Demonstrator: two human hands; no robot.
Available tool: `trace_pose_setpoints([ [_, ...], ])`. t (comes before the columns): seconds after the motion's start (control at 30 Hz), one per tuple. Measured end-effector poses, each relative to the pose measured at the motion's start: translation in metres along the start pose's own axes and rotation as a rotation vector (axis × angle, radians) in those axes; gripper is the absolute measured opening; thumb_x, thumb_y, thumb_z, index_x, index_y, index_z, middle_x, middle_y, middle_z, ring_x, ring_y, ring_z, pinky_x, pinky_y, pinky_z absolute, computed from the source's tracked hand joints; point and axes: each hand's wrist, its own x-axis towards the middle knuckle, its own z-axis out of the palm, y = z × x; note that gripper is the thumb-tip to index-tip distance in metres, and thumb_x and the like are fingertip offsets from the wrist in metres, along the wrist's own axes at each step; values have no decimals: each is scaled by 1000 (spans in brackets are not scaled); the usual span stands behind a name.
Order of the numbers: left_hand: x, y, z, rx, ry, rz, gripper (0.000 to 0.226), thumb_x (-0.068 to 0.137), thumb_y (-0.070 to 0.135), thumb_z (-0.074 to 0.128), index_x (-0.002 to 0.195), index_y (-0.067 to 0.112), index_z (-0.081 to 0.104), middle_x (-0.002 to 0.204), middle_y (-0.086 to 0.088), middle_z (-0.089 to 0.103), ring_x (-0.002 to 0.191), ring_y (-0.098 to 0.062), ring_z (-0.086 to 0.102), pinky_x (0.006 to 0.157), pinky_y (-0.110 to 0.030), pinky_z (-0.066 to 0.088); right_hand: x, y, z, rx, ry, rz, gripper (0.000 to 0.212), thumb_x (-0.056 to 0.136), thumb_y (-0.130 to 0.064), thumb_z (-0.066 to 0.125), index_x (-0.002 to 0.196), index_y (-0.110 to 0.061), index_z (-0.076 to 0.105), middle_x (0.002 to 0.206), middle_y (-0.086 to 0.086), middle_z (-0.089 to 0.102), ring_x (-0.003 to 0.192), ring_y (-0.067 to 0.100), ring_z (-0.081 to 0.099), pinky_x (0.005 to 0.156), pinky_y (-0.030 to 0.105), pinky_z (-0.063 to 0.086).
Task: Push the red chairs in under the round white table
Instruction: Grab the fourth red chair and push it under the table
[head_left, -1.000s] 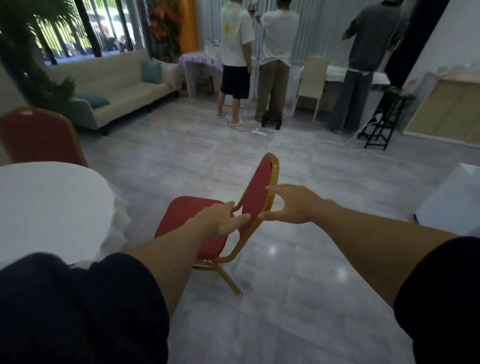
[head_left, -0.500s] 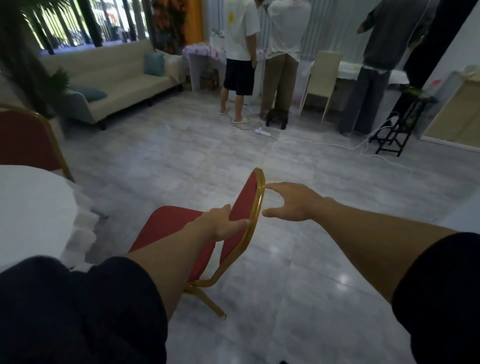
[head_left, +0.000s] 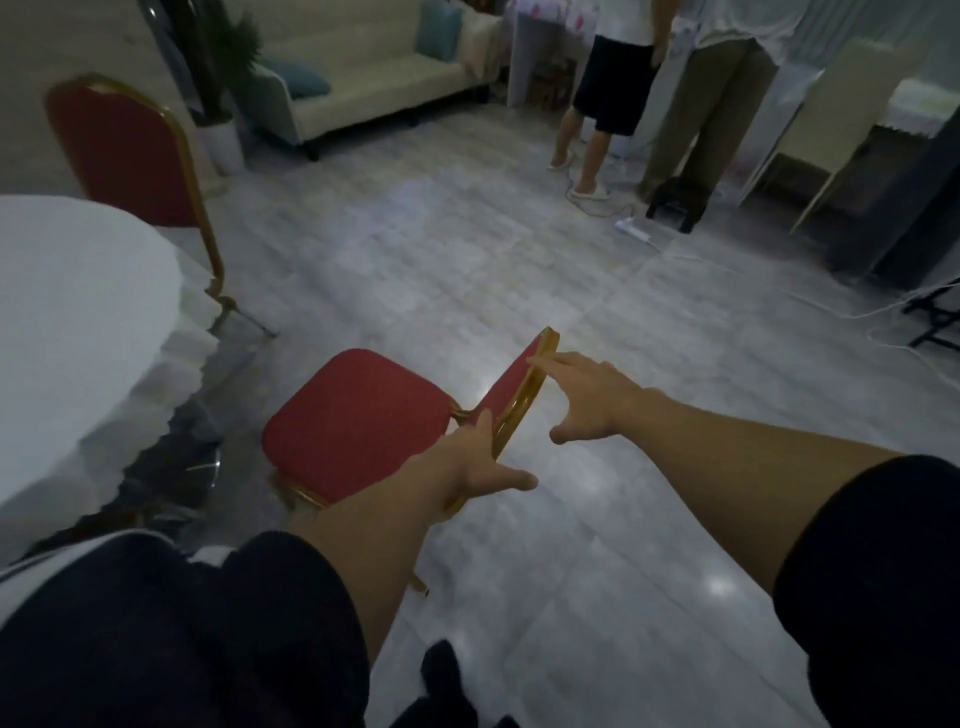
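A red chair (head_left: 358, 421) with a gold frame stands mid-floor, its seat facing the round white table (head_left: 78, 291) at the left, a gap of floor between them. My left hand (head_left: 475, 462) grips the near side rail of the backrest, thumb sticking out behind it. My right hand (head_left: 587, 400) lies flat against the back of the backrest near its top corner, fingers spread, thumb apart. A second red chair (head_left: 119, 150) stands at the table's far edge, backrest upright.
A cream sofa (head_left: 374, 78) and a potted plant (head_left: 223, 145) line the far wall. Two people (head_left: 613, 78) stand at the back right beside a cream chair (head_left: 841, 114). A power strip with cables (head_left: 634, 228) lies on the floor; a black stand (head_left: 935, 312) is at the right edge.
The chair has slid left toward the table with both hands on its backrest. My left hand now sits lower on the rail. The view has tilted down and closer.
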Motion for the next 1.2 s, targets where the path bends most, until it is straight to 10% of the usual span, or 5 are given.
trace_pose_setpoints([
  [0.27,51,-15,13,35,-118,-100,110,92,45,70,166,24,-9,165,-17,34,144,-42,44,113,-54,44,69,12,4,-185,-107,-188,104,81,-34,90,164,-35,27,173,0,29,162,30,12,122,73,5],
  [0.53,71,-28,15,-48,-184,-239,101,95,43,62,166,22,-7,167,-15,29,148,-42,36,117,-56,39,120,10,1,-319,-175,-498,44,94,-21,70,132,-42,65,141,-11,66,154,32,34,121,66,18],
  [0.7,79,-27,15,-87,-264,-348,101,97,41,61,165,23,-11,171,-13,19,154,-42,26,120,-57,33,134,19,5,-375,-162,-616,25,92,-21,65,111,-36,71,102,-14,72,97,13,67,99,47,53],
  [1.03,124,-46,36,-501,-147,-580,106,67,29,66,155,60,14,157,-12,40,128,-42,54,98,-55,57,176,27,-8,-457,-203,-799,25,101,-32,58,119,-39,73,87,-6,70,70,12,63,63,29,49],
  [1.2,97,11,26,-557,-25,-628,104,72,17,55,163,46,13,136,-14,50,117,-36,57,102,-50,54,189,33,-20,-473,-221,-850,35,93,-23,55,117,-35,77,83,-4,68,66,13,59,57,29,38],
])
